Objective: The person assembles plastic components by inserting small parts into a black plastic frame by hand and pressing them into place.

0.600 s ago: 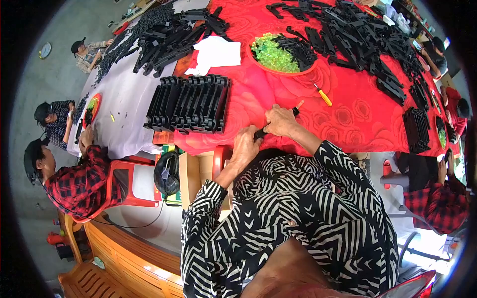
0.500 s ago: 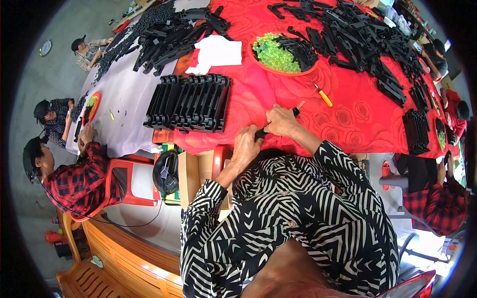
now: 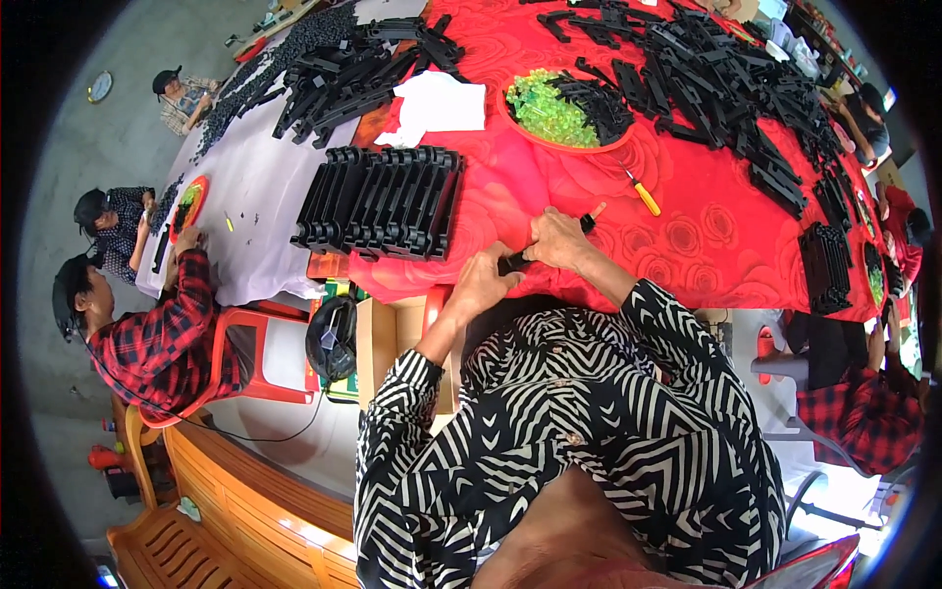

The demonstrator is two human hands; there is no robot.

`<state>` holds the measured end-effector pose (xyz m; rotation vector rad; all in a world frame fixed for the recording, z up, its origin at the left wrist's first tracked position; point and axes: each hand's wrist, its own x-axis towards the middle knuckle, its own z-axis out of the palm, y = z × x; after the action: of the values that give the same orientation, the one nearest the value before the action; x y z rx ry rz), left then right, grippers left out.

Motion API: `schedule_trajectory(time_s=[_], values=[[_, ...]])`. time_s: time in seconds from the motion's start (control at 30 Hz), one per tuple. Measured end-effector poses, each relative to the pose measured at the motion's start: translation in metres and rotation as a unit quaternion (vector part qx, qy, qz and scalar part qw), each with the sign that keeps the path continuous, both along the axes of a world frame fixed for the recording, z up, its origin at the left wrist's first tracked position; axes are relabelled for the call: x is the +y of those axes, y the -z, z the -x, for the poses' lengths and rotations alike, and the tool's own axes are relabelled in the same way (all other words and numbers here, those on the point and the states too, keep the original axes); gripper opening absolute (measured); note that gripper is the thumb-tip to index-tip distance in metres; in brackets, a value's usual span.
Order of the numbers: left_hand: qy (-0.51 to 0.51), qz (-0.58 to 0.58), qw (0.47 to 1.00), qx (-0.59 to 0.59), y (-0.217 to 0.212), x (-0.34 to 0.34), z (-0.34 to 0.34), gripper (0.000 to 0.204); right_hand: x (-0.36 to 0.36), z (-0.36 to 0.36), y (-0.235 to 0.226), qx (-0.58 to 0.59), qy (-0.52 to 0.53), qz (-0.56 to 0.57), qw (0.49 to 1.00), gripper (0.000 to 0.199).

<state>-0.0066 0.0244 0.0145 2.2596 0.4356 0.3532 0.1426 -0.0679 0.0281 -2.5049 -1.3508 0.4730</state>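
Slanting up and to the right, a black bar (image 3: pixel 511 263) is held at the front edge of the red-covered worktop (image 3: pixel 677 275); its left part is gripped by the fingers of the left hand (image 3: pixel 479 282), its middle by the closed fingers of the right hand (image 3: pixel 557 239), so neither hand is nearer; a short end is left showing beyond the right hand; compared with the earlier frame, the stack of black parts (image 3: pixel 381 201) is shifted slightly rightward in view, while the two-handed grip is kept nearly unchanged.
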Motion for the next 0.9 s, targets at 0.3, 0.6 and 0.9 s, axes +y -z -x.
schedule_trajectory(time_s=[0.3,0.6,0.9], values=[[0.000,0.076,0.995,0.070,0.005,0.004,-0.006,0.034,0.000,-0.007,0.015,0.054,-0.026,-0.023,0.998,0.042],[0.014,0.121,0.990,0.072,0.002,0.007,-0.007,0.030,-0.008,-0.039,-0.001,0.130,-0.122,-0.102,0.979,0.031],[0.008,0.196,0.980,0.030,0.006,-0.003,0.003,0.023,-0.067,-0.053,0.010,0.037,0.147,-0.414,0.898,0.033]])
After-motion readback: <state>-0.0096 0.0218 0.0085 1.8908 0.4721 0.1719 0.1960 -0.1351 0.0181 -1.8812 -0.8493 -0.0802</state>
